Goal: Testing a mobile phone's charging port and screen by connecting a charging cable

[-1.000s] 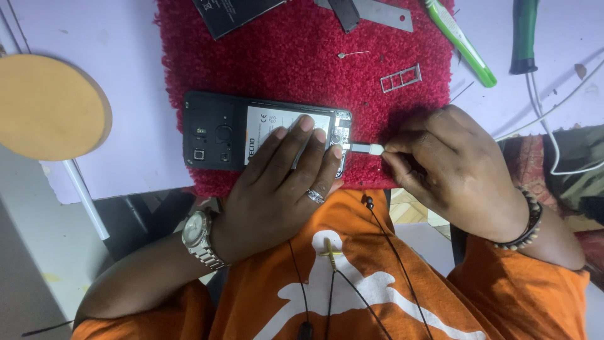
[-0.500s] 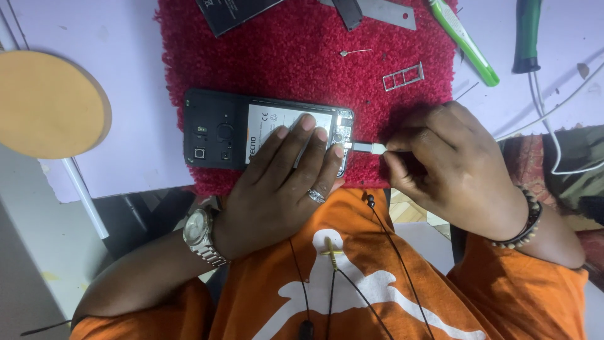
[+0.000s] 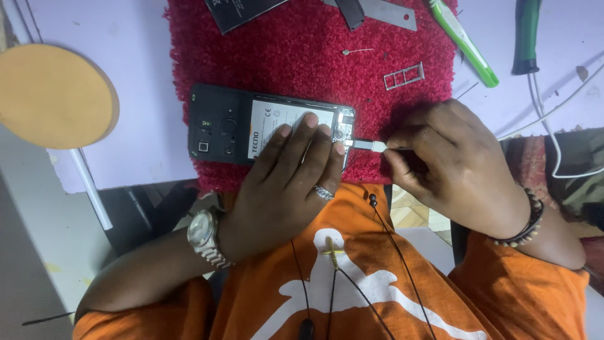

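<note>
2 hands busy | left hand (image 3: pixel 283 182) presses opened phone (image 3: pixel 251 126) flat | right hand (image 3: pixel 450 164) pinches white plug (image 3: pixel 376 146) | risk: angled push can damage port

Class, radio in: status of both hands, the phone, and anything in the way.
Left hand flat on opened phone, pinning it to red mat. Right hand pinches white plug at phone's end. SIM tray lies apart; nothing blocking.

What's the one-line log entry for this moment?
left hand: pressing opened phone flat | right hand: pinching white plug at phone's end | base: red mat
</note>
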